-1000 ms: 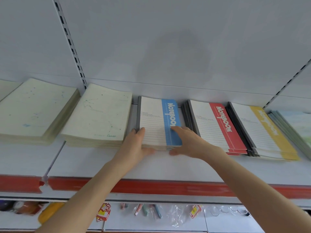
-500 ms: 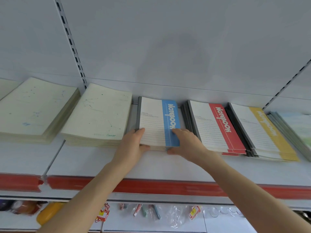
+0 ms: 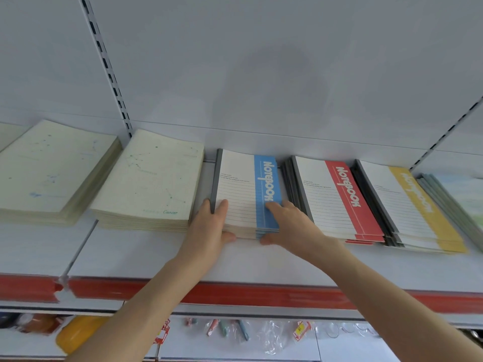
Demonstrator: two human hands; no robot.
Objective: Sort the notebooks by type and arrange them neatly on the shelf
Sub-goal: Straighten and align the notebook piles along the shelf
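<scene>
A stack of blue-striped notebooks [image 3: 245, 189] lies in the middle of the white shelf [image 3: 261, 259]. My left hand [image 3: 209, 228] grips its near left corner, fingers on the top cover and thumb against the front edge. My right hand [image 3: 290, 226] holds the near right corner, fingers laid on the blue stripe and thumb at the front edge. To the right lie a red-striped stack [image 3: 339, 197] and a yellow-striped stack [image 3: 410, 207]. Left of my hands lie two pale green constellation stacks [image 3: 151, 178] [image 3: 49, 168].
A stack with a grey spine and landscape covers [image 3: 460, 197] sits at the far right. A red price rail [image 3: 235, 293] runs along the shelf front. Below it hang small packaged items [image 3: 227, 327] and a yellow object [image 3: 78, 333]. A slotted upright [image 3: 109, 74] climbs the back wall.
Both hands have slid slightly forward along the blue stack's near corners, squaring its edges. The stack lies a bit straighter than before.
</scene>
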